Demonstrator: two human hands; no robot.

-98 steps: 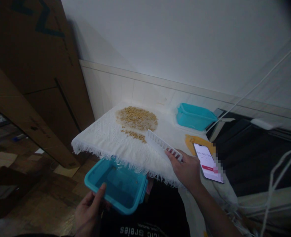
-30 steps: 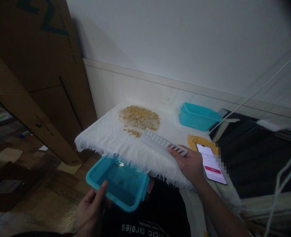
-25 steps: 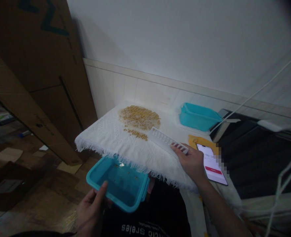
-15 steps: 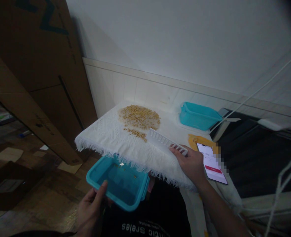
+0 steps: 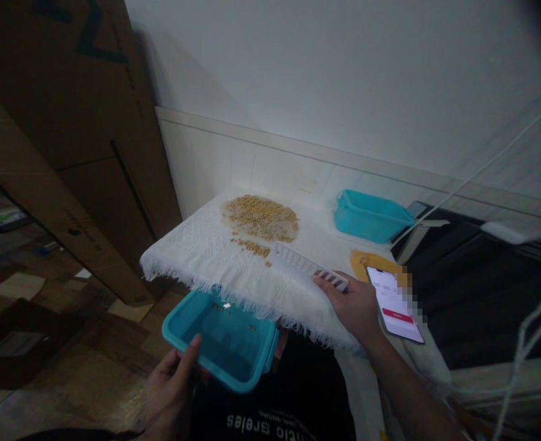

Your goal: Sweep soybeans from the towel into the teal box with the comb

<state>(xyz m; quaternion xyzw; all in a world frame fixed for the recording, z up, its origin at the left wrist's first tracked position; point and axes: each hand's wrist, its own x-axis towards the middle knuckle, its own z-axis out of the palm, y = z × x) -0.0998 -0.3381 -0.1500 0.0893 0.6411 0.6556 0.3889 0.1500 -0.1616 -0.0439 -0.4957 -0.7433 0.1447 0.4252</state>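
Observation:
My left hand [image 5: 174, 380] grips the near left rim of a blue plastic container [image 5: 224, 349], thumb over the edge. The container is held just below the fringed front edge of a white cloth [image 5: 197, 248], and a few soybeans lie inside it. In my right hand [image 5: 348, 303] is a white slotted plastic strip [image 5: 298, 262], its long edge down against the cloth. A small trail of soybeans [image 5: 253, 247] lies beside the strip's far end. Behind it a round heap of soybeans [image 5: 261, 217] spreads on the cloth.
A second blue container [image 5: 371, 215] stands at the back right by the wall. A phone [image 5: 394, 306] lies right of my right hand, over a yellow packet [image 5: 360, 262]. Large cardboard boxes [image 5: 68, 122] rise on the left. A white cord crosses at right.
The white strip has shifted slightly, and a few soybeans at its end sit in slightly different places. My left hand and the container stay almost still.

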